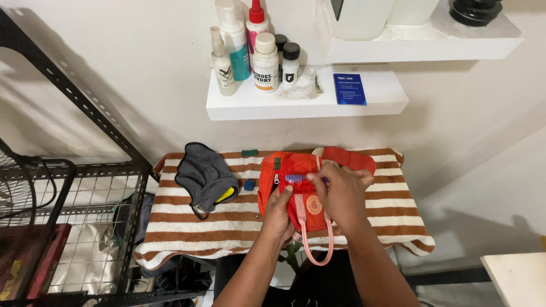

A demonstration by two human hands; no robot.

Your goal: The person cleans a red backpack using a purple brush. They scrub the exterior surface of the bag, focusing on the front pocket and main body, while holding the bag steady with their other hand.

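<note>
White wall behind, two floating shelves (387, 94) above the hands, bottles (250, 51) and a blue card (349, 88) on the lower one. Below, desk draped in a brown-and-white striped towel (187, 224). Red-orange bag (296, 187) lying on the towel, directly under both hands, pink strap loop (316, 250) hanging off the near edge. Left hand (278, 216) pressed on the bag's near left side, fingers curled against the fabric. Right hand (341, 193) closed around a small brush with a purple handle (296, 178), bristles on the bag's top. Left of the hands, grey cloth (203, 175) with a yellow patch, small blue block (249, 185) beside it. Farther left, black metal rack (85, 187).
</note>
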